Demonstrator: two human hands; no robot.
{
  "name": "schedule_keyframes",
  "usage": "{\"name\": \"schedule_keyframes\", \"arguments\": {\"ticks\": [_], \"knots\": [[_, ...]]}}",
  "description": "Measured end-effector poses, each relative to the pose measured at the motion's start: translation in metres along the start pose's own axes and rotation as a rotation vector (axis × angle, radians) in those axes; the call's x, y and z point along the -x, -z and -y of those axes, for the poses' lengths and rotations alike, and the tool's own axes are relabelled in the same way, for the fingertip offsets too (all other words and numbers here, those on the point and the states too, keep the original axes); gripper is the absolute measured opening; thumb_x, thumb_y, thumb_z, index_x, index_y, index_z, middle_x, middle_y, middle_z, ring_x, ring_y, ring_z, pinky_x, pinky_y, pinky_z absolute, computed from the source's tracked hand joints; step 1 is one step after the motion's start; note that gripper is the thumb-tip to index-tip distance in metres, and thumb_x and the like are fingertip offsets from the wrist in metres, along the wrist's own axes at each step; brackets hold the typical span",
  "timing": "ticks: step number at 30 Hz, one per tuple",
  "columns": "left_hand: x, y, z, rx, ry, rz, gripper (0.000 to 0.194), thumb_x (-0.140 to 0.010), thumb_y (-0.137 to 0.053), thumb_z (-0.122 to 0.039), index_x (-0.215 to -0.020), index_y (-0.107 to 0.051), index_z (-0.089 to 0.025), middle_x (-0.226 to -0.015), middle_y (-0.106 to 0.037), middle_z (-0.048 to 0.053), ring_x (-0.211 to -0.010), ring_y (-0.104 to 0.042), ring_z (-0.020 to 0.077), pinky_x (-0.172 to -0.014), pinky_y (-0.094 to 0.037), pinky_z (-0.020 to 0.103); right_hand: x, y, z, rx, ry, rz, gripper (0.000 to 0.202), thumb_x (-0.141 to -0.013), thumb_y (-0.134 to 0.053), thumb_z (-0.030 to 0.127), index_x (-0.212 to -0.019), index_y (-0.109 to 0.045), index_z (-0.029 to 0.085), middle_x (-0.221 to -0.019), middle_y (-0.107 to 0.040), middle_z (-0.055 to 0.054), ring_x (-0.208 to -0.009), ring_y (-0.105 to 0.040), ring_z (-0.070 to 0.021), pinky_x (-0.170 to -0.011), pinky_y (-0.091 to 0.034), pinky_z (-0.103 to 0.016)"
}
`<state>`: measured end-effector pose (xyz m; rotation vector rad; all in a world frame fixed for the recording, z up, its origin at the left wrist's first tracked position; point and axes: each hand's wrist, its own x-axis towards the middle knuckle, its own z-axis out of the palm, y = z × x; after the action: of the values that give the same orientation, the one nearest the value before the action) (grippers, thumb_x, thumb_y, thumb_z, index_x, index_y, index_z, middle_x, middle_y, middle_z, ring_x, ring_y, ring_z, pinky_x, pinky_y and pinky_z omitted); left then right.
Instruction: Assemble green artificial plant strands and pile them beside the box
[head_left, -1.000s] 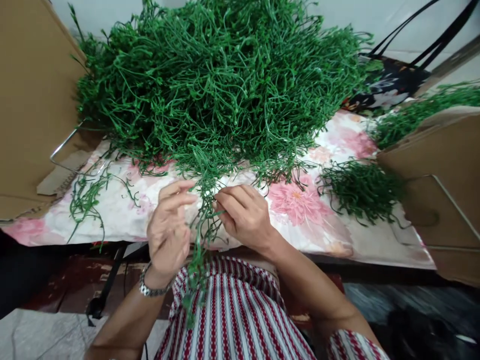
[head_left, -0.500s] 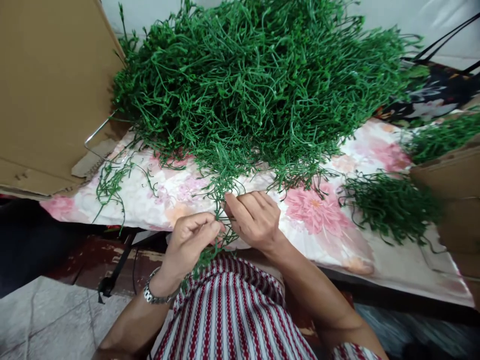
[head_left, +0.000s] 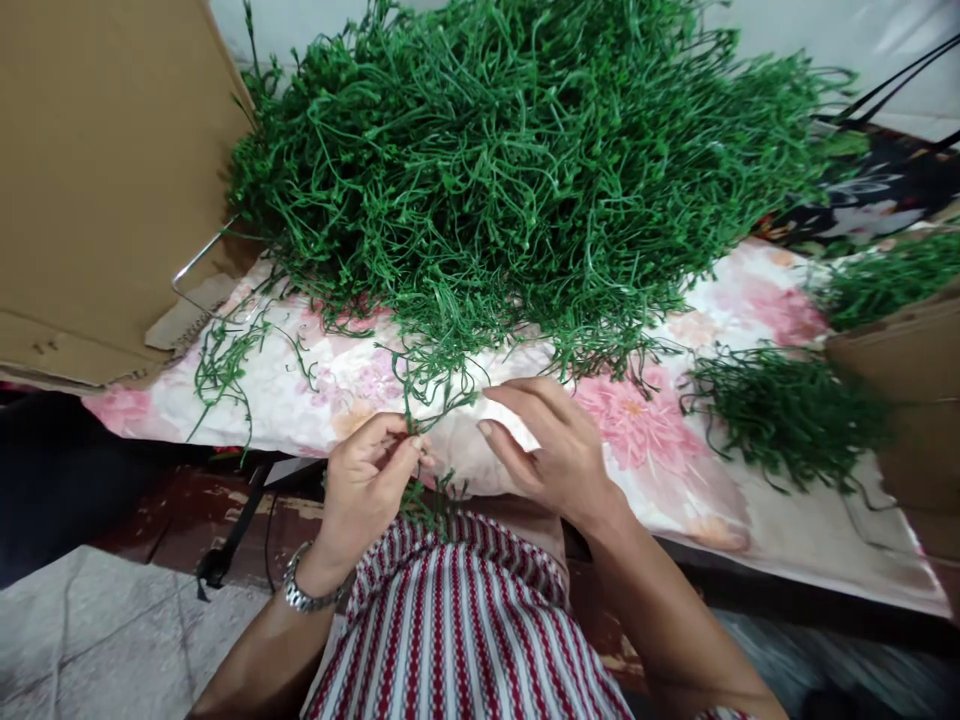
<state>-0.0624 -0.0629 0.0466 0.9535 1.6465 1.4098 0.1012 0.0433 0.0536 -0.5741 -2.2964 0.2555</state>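
so rn my left hand has the green stems pinched btwn thumb and index finger, just above the front edge of the table. One end of them sticks up and fans out toward my right hand, which is w/ thumb and fingers spread apart, fingertips right by the tip of a stem, can't tell if they're actually touching it. Hands are apart from each other, w/ a bit of floral cloth showing in the gap. More green tips hang below my left hand, in front of my striped top

Straight ahead, past my hands, is the big green pile, a huge tangle on the same cloth, its front fringe reaching down close to the stems I've got. To the L there's a few loose sprigs near a bent metal wire and a tall cardboard box. Over on the R, a smaller dark green bunch lies next to another box, w/ more greenery behind that and a black flowery bag at the back. Also got a metal watch on my left wrist btw
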Motion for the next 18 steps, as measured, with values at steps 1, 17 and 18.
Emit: {"name": "schedule_keyframes", "arguments": {"ticks": [1, 17, 18], "knots": [[-0.001, -0.002, -0.001, 0.026, 0.013, 0.024, 0.007, -0.081, -0.058, -0.023, -0.079, -0.055, -0.017, -0.061, -0.061, -0.003, -0.057, -0.060, 0.0109, -0.058, -0.048, 0.020, 0.000, 0.001, 0.004, -0.022, 0.047, -0.083, 0.026, -0.081, -0.059, 0.017, -0.106, -0.056, 0.018, -0.095, -0.062, -0.008, -0.087, -0.058, -0.0191, -0.074, -0.051, -0.035], [-0.006, -0.011, 0.012, 0.142, 0.038, 0.177, 0.018, -0.080, -0.057, -0.028, -0.067, -0.052, -0.016, -0.055, -0.039, -0.005, -0.047, -0.031, 0.0059, -0.044, -0.026, 0.018, 0.011, -0.029, 0.010, -0.166, 0.006, 0.089, 0.023, -0.085, -0.051, 0.024, -0.106, -0.057, 0.016, -0.101, -0.059, -0.010, -0.093, -0.053, -0.0212, -0.080, -0.044, -0.039], [-0.006, -0.010, 0.012, 0.146, 0.045, 0.201, 0.019, -0.080, -0.058, -0.029, -0.067, -0.053, -0.016, -0.055, -0.041, -0.005, -0.048, -0.033, 0.0059, -0.045, -0.027, 0.017, 0.012, -0.028, 0.010, -0.213, -0.002, 0.094, 0.027, -0.085, -0.051, 0.025, -0.109, -0.056, 0.016, -0.104, -0.058, -0.011, -0.097, -0.052, -0.0219, -0.083, -0.043, -0.040]]}}
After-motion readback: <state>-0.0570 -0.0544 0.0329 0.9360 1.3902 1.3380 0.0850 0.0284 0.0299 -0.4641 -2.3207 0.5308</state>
